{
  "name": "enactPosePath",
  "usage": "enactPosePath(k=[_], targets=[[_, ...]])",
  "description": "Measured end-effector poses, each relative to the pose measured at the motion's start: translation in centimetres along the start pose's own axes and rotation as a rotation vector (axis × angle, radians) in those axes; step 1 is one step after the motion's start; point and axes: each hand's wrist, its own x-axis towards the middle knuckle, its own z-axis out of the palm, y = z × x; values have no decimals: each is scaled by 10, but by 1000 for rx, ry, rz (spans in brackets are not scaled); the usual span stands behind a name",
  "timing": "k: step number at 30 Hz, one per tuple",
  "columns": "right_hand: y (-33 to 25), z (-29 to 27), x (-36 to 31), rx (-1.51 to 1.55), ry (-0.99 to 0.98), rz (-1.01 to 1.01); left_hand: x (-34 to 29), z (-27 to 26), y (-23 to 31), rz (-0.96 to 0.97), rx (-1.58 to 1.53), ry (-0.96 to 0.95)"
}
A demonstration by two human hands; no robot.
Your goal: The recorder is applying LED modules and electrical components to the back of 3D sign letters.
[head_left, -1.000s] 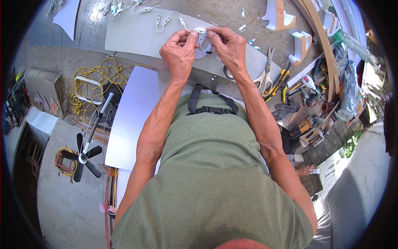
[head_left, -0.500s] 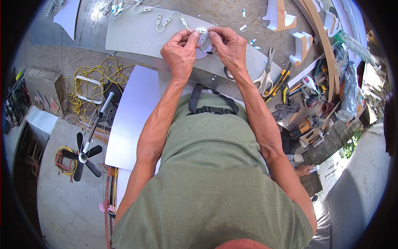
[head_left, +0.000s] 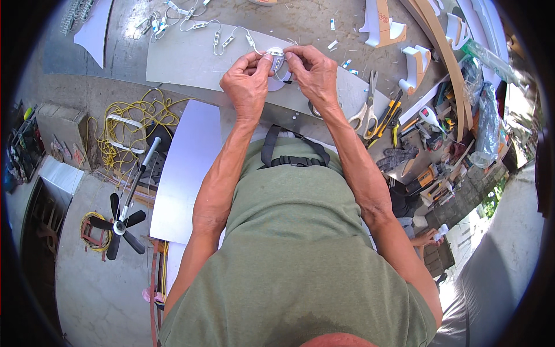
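Observation:
A string of small white LED modules [head_left: 250, 40] runs in loose curves over a grey sheet [head_left: 185, 61] to my two hands. My left hand [head_left: 248, 84] is closed, thumb and forefinger pinching the left end of an LED module [head_left: 277, 54]. At the module's other end, my right hand [head_left: 315, 72] is closed in a similar pinch. Beneath them lies a small white rounded piece [head_left: 276, 85], with another module and a thin wire against it. My fingers partly hide this piece. A short black bit shows at its right edge.
Right of my hands lie scissors [head_left: 365, 113], yellow-black cutters [head_left: 388, 118] and white-and-tan cut shapes [head_left: 415, 68]. Further right are mixed tools and a long curved tan strip [head_left: 457, 69]. Yellow cord [head_left: 124, 124] and a fan [head_left: 119, 227] are at left. Another person's hand [head_left: 426, 237] shows lower right.
The view has shifted slightly. My hands stay pinched on the module, which sits a little lower and further left. The other person's hand has moved and shows a white object.

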Motion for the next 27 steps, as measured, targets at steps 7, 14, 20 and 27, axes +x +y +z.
enactPosePath(k=[7,14,20,27], targets=[[0,-1,3,-14,-6,-29,2,-5,1,-12,43,-66],[8,2,4,-42,9,-69,4,-9,2,5,32,-108],[9,2,1,-31,17,-83,2,-9,1,12,10,-85],[11,3,2,-52,20,-111,5,-10,-5,48,-3,-98]])
